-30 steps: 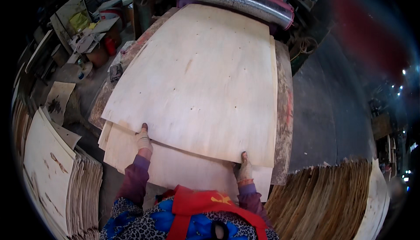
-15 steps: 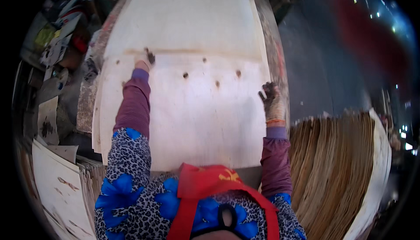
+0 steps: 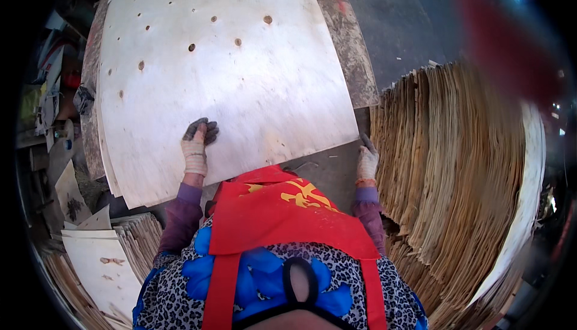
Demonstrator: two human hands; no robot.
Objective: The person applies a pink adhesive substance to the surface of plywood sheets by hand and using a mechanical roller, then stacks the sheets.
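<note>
A large pale wood veneer sheet [image 3: 240,83] with dark knots lies on top of similar sheets, its near edge slanting in front of me. My left hand [image 3: 198,143], in a light glove with dark fingertips, rests on the sheet near that edge. Its fingers are slightly bent and apart, not wrapped around anything. My right hand [image 3: 368,163], also gloved, is at the near right corner, with a finger stretched toward the sheet's edge. Some of its fingers are hidden, and I cannot tell if it presses the corner.
A worn board [image 3: 345,41] shows beneath the sheets on the right. Beside my right arm stands a tall row of brown veneer sheets [image 3: 445,168]. Another veneer stack [image 3: 93,252] is at lower left. My red apron [image 3: 288,216] hangs close to the sheet's near edge.
The view has turned, and the sheet's near edge now appears slanted. Both hands have drawn back toward me, the left from farther up the sheet, the right from its side edge to the near corner.
</note>
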